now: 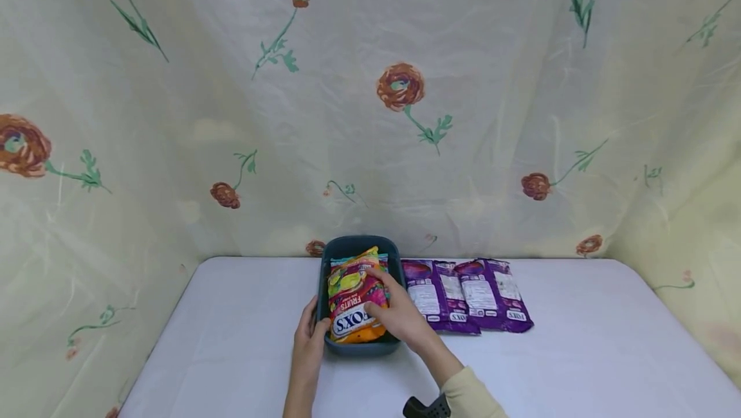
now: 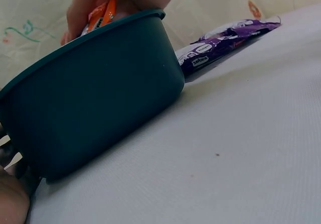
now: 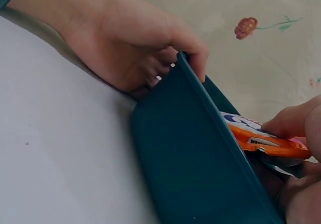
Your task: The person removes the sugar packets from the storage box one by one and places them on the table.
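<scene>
A dark teal plastic bin (image 1: pixel 361 348) stands on the white table. My left hand (image 1: pixel 309 337) grips its left side; in the right wrist view, the thumb hooks over the rim and the fingers lie along the outer wall. Inside the bin lies a red, yellow and orange Fox's Fruits candy bag (image 1: pixel 350 299). My right hand (image 1: pixel 402 315) holds this bag by its right side, thumb on top and other fingers partly hidden at its edge. Another bag with a light blue edge (image 1: pixel 336 262) shows beneath it.
Two purple Fox's candy bags (image 1: pixel 425 296) (image 1: pixel 492 296) lie flat, right of the bin, the pair slightly overlapping. A flowered curtain (image 1: pixel 463 199) hangs behind the white table (image 1: pixel 243 341). A black band (image 1: pixel 427 407) is near the right sleeve.
</scene>
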`<state>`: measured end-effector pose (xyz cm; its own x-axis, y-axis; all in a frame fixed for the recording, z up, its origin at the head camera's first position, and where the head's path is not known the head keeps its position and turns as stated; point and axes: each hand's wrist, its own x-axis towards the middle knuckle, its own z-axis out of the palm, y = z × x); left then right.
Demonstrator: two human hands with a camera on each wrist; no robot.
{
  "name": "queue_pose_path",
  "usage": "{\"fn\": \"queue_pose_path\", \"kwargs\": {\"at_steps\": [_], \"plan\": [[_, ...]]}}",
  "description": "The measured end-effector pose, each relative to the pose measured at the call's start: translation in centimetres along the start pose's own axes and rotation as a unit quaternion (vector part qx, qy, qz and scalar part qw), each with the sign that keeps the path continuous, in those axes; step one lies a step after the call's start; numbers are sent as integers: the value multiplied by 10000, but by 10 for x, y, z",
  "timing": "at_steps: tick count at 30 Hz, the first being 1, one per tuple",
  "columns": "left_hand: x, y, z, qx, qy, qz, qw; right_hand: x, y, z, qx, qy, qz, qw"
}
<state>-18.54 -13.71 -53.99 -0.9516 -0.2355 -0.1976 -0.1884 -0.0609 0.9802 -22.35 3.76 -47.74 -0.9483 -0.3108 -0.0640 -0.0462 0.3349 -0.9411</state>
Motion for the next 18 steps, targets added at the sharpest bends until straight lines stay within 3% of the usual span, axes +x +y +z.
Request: {"fn": "queue_pose_path", "kwargs": {"at_steps": [18], "plan": [[3,-2,3,46,142,-23,9999,-9,1,-5,445,715,110,9964]]}}
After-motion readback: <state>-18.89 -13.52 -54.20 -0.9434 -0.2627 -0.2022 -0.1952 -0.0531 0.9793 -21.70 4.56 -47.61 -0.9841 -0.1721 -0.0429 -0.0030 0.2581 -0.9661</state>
